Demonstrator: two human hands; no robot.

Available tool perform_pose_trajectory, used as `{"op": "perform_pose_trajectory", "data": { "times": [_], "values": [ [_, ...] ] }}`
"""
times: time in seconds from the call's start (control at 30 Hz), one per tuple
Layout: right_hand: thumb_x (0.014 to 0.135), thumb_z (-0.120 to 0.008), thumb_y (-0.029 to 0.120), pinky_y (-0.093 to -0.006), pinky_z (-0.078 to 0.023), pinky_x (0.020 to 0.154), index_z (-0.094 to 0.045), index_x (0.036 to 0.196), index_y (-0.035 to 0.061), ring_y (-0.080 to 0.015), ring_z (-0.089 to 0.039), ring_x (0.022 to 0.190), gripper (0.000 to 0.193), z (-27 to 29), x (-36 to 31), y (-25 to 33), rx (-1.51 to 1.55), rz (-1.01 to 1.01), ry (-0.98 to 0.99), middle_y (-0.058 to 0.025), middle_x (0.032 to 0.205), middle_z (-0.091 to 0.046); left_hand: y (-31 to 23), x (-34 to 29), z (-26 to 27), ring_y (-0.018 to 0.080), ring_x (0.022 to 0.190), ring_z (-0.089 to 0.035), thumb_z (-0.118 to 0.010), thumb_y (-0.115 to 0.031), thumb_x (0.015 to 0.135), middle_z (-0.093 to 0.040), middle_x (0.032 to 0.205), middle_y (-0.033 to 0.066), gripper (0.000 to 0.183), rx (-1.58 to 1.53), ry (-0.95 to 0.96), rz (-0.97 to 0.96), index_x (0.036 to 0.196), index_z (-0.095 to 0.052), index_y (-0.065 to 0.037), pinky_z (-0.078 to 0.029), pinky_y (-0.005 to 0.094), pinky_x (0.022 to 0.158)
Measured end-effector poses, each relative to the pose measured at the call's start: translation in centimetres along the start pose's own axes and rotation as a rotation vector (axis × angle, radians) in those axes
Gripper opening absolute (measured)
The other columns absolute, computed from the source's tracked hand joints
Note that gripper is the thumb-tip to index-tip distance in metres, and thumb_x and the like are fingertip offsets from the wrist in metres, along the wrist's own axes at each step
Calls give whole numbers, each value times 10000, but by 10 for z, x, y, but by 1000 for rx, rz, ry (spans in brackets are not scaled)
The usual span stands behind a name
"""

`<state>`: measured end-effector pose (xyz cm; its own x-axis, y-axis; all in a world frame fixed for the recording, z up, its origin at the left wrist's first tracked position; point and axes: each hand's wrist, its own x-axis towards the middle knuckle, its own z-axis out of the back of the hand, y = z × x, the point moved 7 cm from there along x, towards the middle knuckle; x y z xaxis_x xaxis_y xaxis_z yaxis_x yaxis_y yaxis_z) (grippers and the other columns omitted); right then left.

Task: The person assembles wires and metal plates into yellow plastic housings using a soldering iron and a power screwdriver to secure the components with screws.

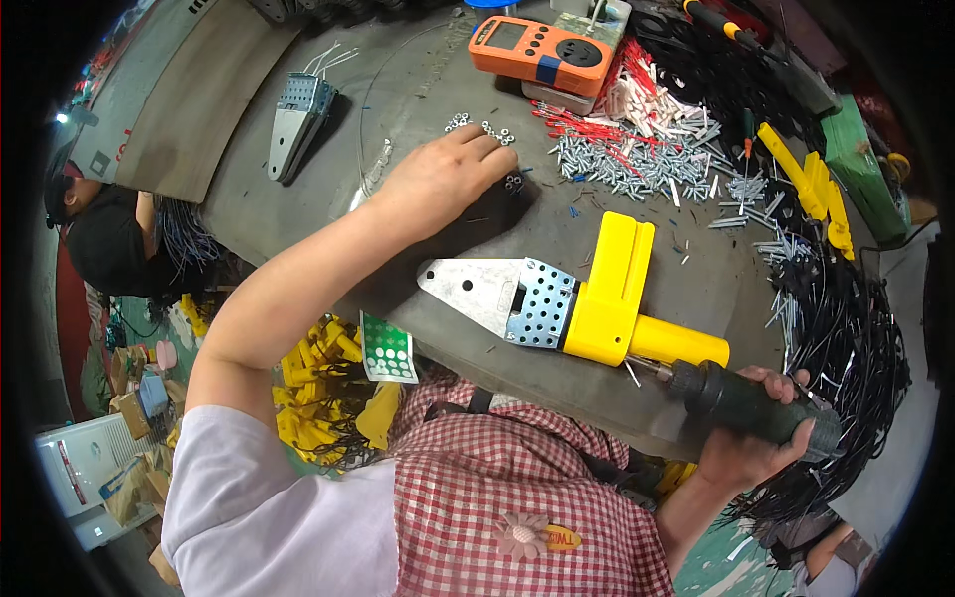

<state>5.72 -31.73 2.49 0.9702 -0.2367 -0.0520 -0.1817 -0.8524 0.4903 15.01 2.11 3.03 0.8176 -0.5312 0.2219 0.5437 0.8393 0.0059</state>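
Note:
My left hand [448, 174] reaches over a small cluster of metal nuts [463, 123] on the table, its fingers curled down; the fingertips are partly hidden. In my right hand [738, 453] is a dark electric screwdriver [731, 398], held sideways with its bit pointing left. That bit is close to the lower edge of a yellow plastic housing; whether it touches, I cannot tell. The housing belongs to a pipe welding iron [607, 308] lying in front of me, with a perforated metal guard [544, 303] and a tapered silver plate [473, 294].
Beyond lie another silver plate assembly [298, 124], an orange meter [540, 52], and heaps of screws [632, 159] and red and white sleeves [647, 95]. Black cables [856, 358] and yellow housings [811, 184] line the right. A green dotted sticker sheet [388, 350] overhangs the near edge.

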Motion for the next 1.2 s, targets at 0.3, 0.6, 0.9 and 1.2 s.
{"op": "perform_pose_trajectory", "data": {
  "times": [0.3,0.6,0.9,1.2],
  "values": [
    [828,-586,265,-382,-359,955,-416,1194,54,-179,-480,892,455,-2,0,-2,23,-19,21,-47,890,-492,-12,-24,18,250,919,-592,-652,-21,712,-617,920,75,170,-296,-224,201,858,-568,-47,-489,297,781],
    [835,-575,261,-381,-360,951,-411,1156,58,-174,-484,892,414,2,0,-3,19,-5,-12,-43,877,-500,-86,-69,7,183,919,-577,-688,-85,678,-610,869,5,179,-915,-249,363,782,-544,-105,-216,509,1042],
    [828,-562,257,-373,-370,931,-423,1099,69,-176,-501,864,358,1,2,-3,32,-26,2,-30,826,-493,-93,-73,5,198,898,-578,-684,-48,591,-622,848,11,243,-854,-275,293,787,-554,-106,-216,529,1050],
    [826,-537,290,-372,-376,924,-436,1075,71,-167,-500,851,346,-21,-2,-7,-53,-5,37,-20,827,-486,-90,-68,16,271,997,-517,-686,-60,615,-585,956,54,247,-779,-318,290,825,-559,-84,-283,536,1007]
  ]
}}
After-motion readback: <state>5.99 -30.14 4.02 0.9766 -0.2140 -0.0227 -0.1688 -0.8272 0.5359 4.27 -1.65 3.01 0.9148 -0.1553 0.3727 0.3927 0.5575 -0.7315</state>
